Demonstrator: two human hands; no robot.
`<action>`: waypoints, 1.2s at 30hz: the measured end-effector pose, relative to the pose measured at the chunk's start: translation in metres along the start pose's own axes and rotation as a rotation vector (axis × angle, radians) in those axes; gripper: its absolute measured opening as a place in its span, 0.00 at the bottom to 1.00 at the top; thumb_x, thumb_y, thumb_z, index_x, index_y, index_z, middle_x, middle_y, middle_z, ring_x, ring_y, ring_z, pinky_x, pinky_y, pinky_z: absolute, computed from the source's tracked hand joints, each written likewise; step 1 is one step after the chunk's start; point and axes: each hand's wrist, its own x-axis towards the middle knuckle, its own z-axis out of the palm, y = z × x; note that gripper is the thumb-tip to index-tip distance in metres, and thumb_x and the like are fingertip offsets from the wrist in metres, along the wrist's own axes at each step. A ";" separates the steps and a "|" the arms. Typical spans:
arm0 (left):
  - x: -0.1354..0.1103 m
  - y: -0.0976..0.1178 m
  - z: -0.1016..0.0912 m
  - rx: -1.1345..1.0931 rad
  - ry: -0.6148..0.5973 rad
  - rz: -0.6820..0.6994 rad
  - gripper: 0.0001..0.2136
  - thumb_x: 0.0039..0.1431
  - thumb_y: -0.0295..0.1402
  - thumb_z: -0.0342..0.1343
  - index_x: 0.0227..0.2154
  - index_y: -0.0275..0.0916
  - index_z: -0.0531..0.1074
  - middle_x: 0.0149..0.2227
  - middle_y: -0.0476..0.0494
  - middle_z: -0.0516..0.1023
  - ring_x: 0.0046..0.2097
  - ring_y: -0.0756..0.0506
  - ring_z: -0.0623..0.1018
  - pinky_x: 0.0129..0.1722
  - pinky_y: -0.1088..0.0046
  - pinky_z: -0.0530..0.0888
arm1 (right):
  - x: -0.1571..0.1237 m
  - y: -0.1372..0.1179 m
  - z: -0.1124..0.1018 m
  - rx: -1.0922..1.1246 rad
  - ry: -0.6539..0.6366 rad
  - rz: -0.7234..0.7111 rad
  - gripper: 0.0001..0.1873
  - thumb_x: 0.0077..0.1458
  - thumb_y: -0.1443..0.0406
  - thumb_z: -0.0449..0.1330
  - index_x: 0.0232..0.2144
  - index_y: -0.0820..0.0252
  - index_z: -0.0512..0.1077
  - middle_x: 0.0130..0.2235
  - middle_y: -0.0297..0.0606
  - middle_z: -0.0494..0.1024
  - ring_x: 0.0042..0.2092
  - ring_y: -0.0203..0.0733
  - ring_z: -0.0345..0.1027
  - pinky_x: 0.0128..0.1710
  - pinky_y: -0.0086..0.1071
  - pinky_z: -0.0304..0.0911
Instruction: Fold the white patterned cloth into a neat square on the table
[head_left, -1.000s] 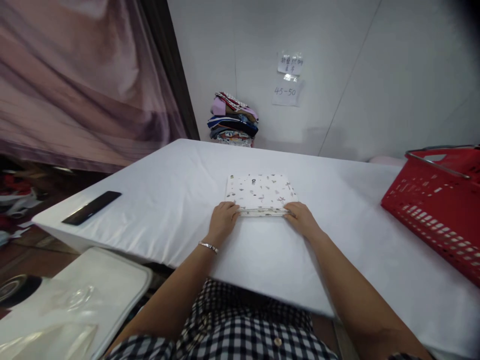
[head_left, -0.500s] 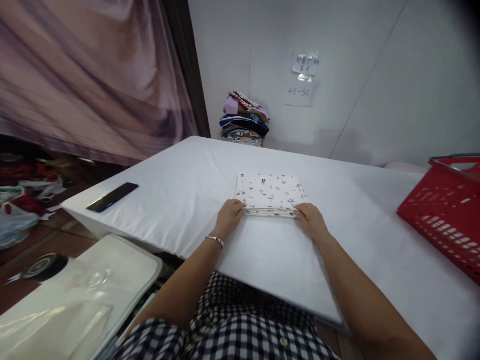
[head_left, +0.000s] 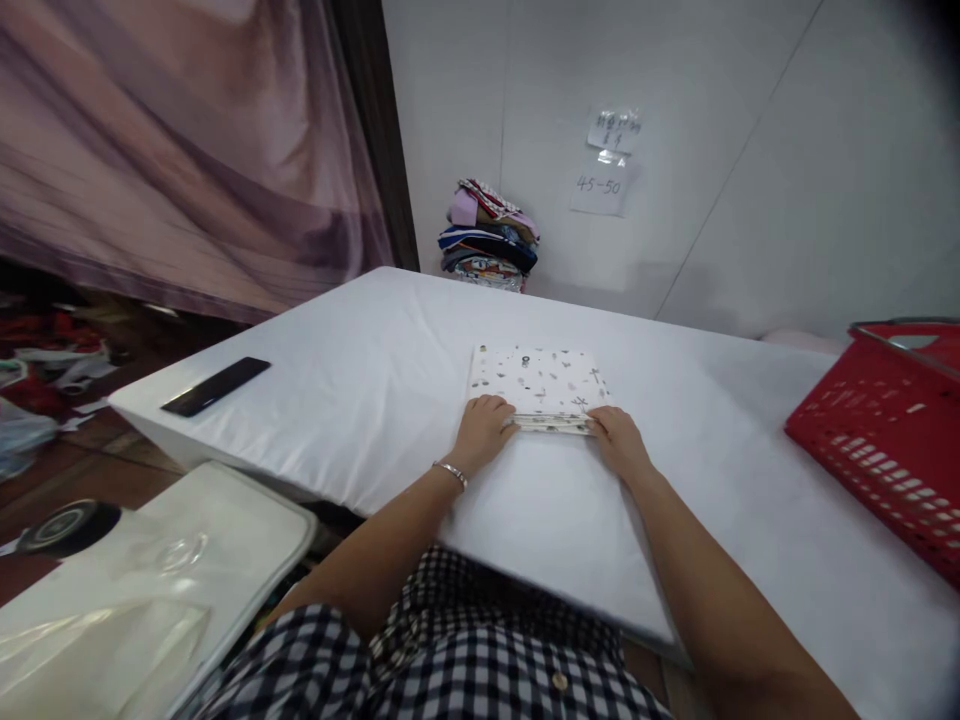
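A folded white cloth [head_left: 544, 378] with small scattered prints lies flat on the white-covered table [head_left: 360, 370]. Its near edge shows several stacked layers. My left hand [head_left: 486, 430] grips that edge toward its left end, fingers on top and thumb at the layers. At the near right corner, my right hand [head_left: 619, 440] pinches the same edge between thumb and fingers. A bracelet [head_left: 451, 473] circles my left wrist.
A dark phone-like slab [head_left: 216, 387] rests on the table's left. At the right stands a red perforated basket [head_left: 885, 430]. Folded clothes [head_left: 489, 240] are piled beyond the far edge. A tape roll [head_left: 69, 528] lies lower left, by a whitish surface [head_left: 225, 520].
My left hand has slid rightward along the cloth's near edge, closer to my right hand. My right hand stays at its corner. The view has shifted slightly.
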 end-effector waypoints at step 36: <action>0.017 0.015 0.013 0.116 -0.021 0.063 0.11 0.64 0.38 0.49 0.33 0.40 0.74 0.36 0.45 0.74 0.42 0.44 0.69 0.44 0.64 0.61 | 0.002 -0.003 -0.004 -0.065 0.032 -0.016 0.12 0.61 0.62 0.50 0.38 0.57 0.73 0.39 0.40 0.78 0.42 0.45 0.68 0.45 0.39 0.57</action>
